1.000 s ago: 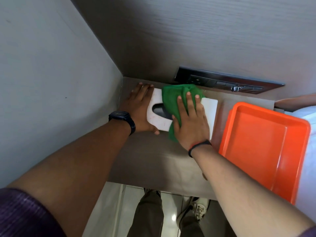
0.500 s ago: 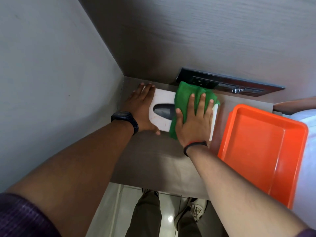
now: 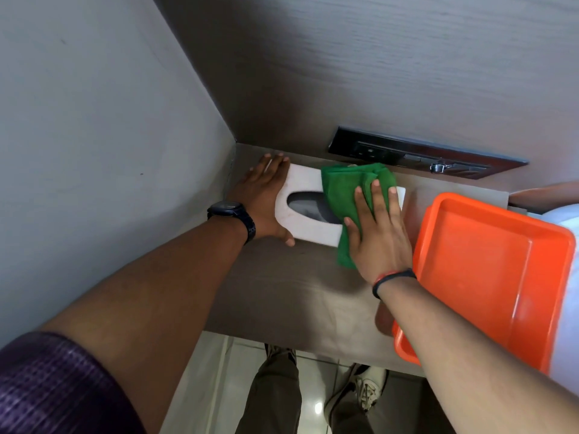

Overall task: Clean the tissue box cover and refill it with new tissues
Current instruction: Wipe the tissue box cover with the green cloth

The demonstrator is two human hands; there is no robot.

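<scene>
Tight corner nook, grey wall on the left, wood-grain panel behind, brown worktop [image 3: 282,296] tucked in below. Dark socket strip [image 3: 419,153] set into the back panel, orange tray [image 3: 488,277] parked on the right edge of the worktop.

Tissue box cover [image 3: 300,198] sitting flat near the back corner, oval slot facing up. Left hand [image 3: 263,198] flat and spread against its left end, bracing it, not gripping anything. Right hand [image 3: 379,236] pressed palm-down, fingers spread, on the green cloth [image 3: 351,189], pinning it to the right half of the cover.

Compared with a second ago: cloth and right hand slid from mid-cover, over the slot, out to the right end. Slot now mostly uncovered, just its right tip under the cloth. Left hand not budged.

So, probably one wiping pass across the top about done. Still squarely in the cleaning stage; sides likely untouched. Slot looks dark, can't tell what's inside. No new tissues anywhere in view, so the refill hasn't begun.
</scene>
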